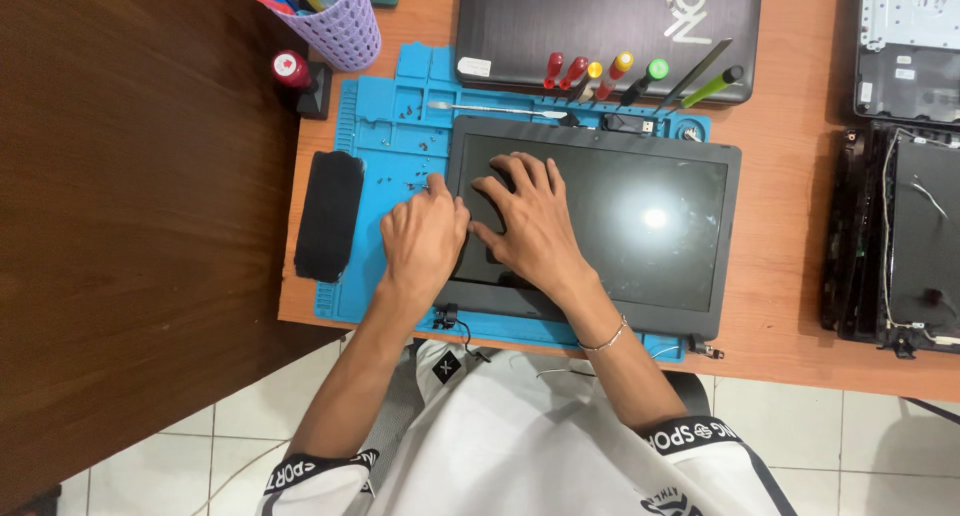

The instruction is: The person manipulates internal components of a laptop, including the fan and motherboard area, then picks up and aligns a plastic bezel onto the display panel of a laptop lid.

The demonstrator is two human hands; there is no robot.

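Note:
A detached laptop screen panel (640, 226) with a dark bezel lies face up on a blue repair mat (375, 146). My right hand (530, 221) rests flat on the left part of the glass, fingers spread. My left hand (425, 238) sits at the panel's left edge, its fingertips curled against the bezel and over the mat. Whether it pinches a small tool is hidden. Small screws (410, 141) lie scattered on the mat beside it. A thin cable and hinge (447, 319) stick out at the panel's lower left corner.
Several screwdrivers (600, 78) and a metal spudger (495, 108) lie along the mat's top. A closed dark laptop (520, 21) sits behind. A black oblong case (328, 214) lies left of the mat, a purple tool cup (340, 26) top left, opened laptop parts (905, 226) at right.

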